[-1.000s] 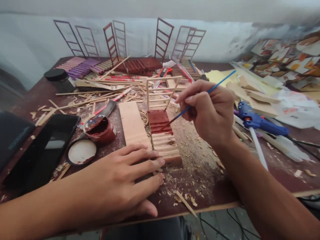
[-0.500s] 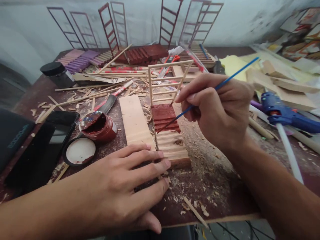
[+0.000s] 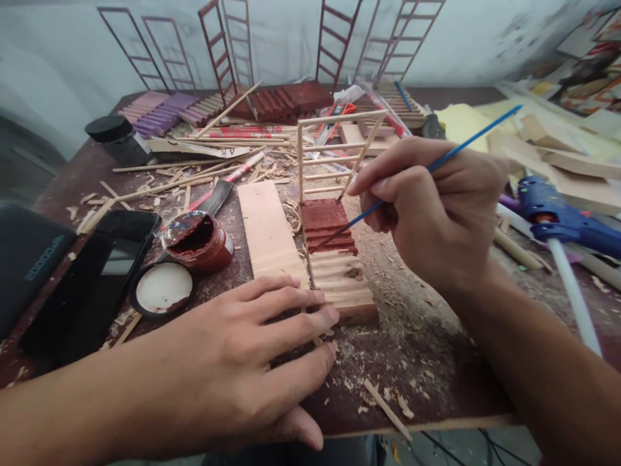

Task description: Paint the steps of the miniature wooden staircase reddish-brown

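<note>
My right hand (image 3: 431,207) pinches a thin blue paintbrush (image 3: 439,163); its tip rests on the red-painted upper half of a ribbed wooden strip (image 3: 339,272). A small bare stick frame (image 3: 334,152) stands upright at the strip's far end. My left hand (image 3: 242,362) lies flat on the table with fingers spread, fingertips touching the strip's near left corner and holding nothing. A plain wooden board (image 3: 269,233) lies just left of the strip. An open pot of dark red paint (image 3: 198,241) and its white-lined lid (image 3: 162,290) sit left of the board.
A black phone (image 3: 92,278) and a dark power bank (image 3: 24,265) lie at the left. A blue glue gun (image 3: 563,217) lies at the right. Painted ribbed panels (image 3: 281,102), stick frames (image 3: 334,39), loose sticks, a black jar (image 3: 114,136) and shavings cover the back. The table edge (image 3: 436,424) runs near me.
The view has shifted slightly closer and lower. My right hand has moved the brush a little along the painted part. My left hand stays flat in place.
</note>
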`<action>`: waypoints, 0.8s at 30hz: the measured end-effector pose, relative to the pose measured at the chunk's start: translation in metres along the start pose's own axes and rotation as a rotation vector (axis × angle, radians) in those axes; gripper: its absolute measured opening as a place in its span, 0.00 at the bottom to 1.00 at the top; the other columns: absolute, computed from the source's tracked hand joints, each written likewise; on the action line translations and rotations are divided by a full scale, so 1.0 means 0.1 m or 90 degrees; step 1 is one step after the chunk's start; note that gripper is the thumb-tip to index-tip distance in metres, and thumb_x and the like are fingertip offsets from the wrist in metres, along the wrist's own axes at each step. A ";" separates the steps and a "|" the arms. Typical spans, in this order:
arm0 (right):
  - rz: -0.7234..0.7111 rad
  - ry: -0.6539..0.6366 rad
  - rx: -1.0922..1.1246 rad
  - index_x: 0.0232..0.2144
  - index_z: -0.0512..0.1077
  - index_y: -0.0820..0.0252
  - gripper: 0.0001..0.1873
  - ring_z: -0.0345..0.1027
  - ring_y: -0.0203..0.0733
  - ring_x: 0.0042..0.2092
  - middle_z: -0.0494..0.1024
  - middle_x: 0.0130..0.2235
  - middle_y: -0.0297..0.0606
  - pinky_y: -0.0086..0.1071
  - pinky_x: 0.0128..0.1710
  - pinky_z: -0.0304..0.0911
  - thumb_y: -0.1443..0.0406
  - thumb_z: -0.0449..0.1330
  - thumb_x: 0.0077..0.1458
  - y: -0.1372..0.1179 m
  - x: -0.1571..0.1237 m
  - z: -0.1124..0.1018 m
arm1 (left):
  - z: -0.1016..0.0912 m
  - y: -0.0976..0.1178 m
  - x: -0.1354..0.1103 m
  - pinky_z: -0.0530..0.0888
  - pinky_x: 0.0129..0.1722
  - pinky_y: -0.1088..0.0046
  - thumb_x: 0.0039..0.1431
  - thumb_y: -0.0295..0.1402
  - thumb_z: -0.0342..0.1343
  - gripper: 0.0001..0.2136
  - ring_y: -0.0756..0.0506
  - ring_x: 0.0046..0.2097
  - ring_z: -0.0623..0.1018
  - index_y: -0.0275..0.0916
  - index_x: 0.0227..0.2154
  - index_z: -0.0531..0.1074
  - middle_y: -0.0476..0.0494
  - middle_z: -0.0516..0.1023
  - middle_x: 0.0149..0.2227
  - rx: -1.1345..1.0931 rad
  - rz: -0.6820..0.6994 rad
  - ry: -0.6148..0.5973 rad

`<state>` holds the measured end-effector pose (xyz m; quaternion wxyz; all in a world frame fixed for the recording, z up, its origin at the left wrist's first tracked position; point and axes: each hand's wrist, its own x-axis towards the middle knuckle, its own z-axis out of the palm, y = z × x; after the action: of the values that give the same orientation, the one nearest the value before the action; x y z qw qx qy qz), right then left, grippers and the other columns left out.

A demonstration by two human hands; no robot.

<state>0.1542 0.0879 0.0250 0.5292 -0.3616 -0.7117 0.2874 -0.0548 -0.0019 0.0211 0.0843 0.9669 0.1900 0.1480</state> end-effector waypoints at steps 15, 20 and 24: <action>-0.014 -0.046 -0.020 0.23 0.76 0.57 0.15 0.55 0.32 0.20 0.67 0.18 0.31 0.31 0.20 0.50 0.74 0.56 0.56 -0.02 -0.01 -0.03 | -0.01 0.01 0.01 0.69 0.60 0.52 0.68 0.49 0.46 0.24 0.36 0.57 0.73 0.33 0.49 0.74 0.37 0.74 0.56 -0.003 -0.003 -0.011; -0.012 -0.051 -0.022 0.24 0.76 0.56 0.14 0.55 0.32 0.20 0.67 0.18 0.30 0.31 0.20 0.50 0.71 0.57 0.58 -0.03 -0.02 -0.03 | 0.00 0.00 0.02 0.69 0.60 0.52 0.68 0.49 0.46 0.24 0.36 0.57 0.73 0.32 0.49 0.74 0.36 0.74 0.56 -0.015 -0.006 -0.010; -0.022 -0.063 -0.033 0.24 0.77 0.56 0.15 0.57 0.32 0.20 0.68 0.19 0.31 0.30 0.21 0.51 0.74 0.56 0.57 -0.02 -0.02 -0.04 | -0.02 0.01 0.01 0.70 0.59 0.52 0.68 0.49 0.47 0.24 0.36 0.57 0.73 0.32 0.49 0.74 0.37 0.74 0.56 -0.017 -0.004 -0.013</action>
<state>0.1582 0.0849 0.0269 0.4887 -0.3480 -0.7505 0.2772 -0.0543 -0.0020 0.0229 0.0995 0.9665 0.1905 0.1404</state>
